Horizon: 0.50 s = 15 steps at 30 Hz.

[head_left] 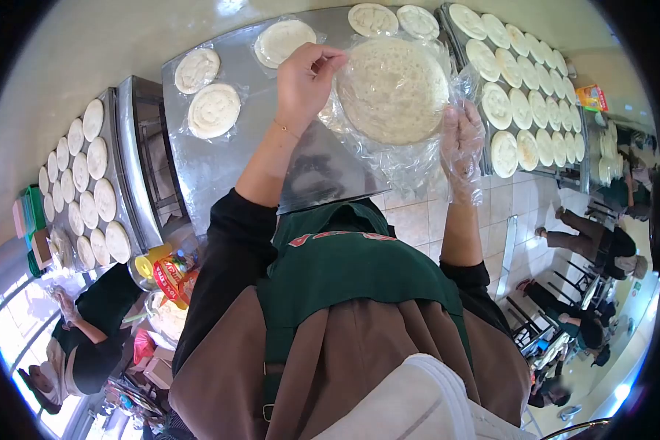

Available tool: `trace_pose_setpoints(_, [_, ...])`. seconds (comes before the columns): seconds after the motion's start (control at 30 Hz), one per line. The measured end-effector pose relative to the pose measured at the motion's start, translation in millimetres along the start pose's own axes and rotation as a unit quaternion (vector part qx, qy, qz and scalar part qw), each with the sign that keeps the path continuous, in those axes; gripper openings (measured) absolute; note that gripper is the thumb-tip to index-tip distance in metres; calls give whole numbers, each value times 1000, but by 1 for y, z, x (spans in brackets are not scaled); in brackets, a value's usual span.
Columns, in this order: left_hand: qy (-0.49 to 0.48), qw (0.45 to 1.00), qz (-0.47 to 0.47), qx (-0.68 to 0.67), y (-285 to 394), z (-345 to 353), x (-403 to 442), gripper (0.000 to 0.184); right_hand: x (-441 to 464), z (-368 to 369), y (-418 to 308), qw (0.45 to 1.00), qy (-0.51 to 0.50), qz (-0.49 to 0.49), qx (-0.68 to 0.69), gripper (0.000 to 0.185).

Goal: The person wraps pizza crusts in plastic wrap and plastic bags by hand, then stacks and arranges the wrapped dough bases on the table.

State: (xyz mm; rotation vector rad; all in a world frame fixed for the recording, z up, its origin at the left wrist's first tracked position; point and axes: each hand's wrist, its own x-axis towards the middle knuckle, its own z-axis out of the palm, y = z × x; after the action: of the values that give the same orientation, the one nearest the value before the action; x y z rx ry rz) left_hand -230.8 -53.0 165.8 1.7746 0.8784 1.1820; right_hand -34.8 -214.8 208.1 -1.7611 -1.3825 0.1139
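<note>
A large round flatbread [394,90] lies on the metal table, with crinkled clear plastic film [407,165] around and under it. My bare left hand [308,79] is at its left edge, thumb and fingertips pinched on the film. On the right side my right hand [462,147], in a clear plastic glove, has its fingers curled round the film's edge beside the flatbread. A smooth, shiny plastic sheet [326,169] hangs over the table's near edge, below my left wrist.
Several smaller flatbreads [214,110] in film rest on the metal table [264,110]. Trays of round breads stand at right [521,110] and left [81,187]. A co-worker [81,337] stands at lower left by a bowl [170,317]. Other people [601,242] are far right.
</note>
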Motion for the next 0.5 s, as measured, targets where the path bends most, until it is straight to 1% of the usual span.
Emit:
trace_pose_setpoints(0.03, [34,999,16,-30,-4,2,-3,12,-1,2,2,1000,1,3,-12,28])
trace_pose_setpoints(0.07, [33,999,18,-30,-5,2,-6,12,-3,2,3,1000,3,7,-25,29])
trace_pose_setpoints(0.1, [55,991,-11,-120,-5,2,-10,7,-5,3,3,1000,5,7,-25,29])
trace_pose_setpoints(0.13, [76,974,-39,-209,-5,1,-12,3,-6,4,2,999,-9,44,1,30])
trace_pose_setpoints(0.17, [76,974,-38,-209,-5,0,-13,3,-8,5,1,996,-25,81,28,32])
trace_pose_setpoints(0.2, [71,930,-37,-359,-5,-2,-13,4,-8,9,-1,996,-24,80,28,32])
trace_pose_setpoints(0.23, [64,863,-36,-500,-6,-4,-14,5,-8,13,-3,991,-1,117,69,34])
trace_pose_setpoints(0.27, [63,863,-36,-500,-7,-10,-15,5,-10,16,-5,982,22,155,110,36])
trace_pose_setpoints(0.33, [0,815,-9,-580,-10,-21,-13,7,-12,17,-8,981,14,155,117,37])
trace_pose_setpoints(0.37, [-1,815,-8,-580,-4,-24,-12,7,-14,18,-10,980,6,157,124,38])
trace_pose_setpoints(0.4, [43,832,-69,-548,4,-28,-12,9,-15,18,-14,980,6,158,124,38])
trace_pose_setpoints(0.43, [87,844,-128,-513,11,-31,-15,12,-16,18,-19,982,27,154,102,38])
trace_pose_setpoints(0.47, [85,844,-128,-514,14,-32,-20,12,-16,18,-23,985,49,149,79,39])
trace_pose_setpoints(0.5, [154,880,-163,-418,16,-30,-27,14,-17,17,-22,985,51,148,78,39])
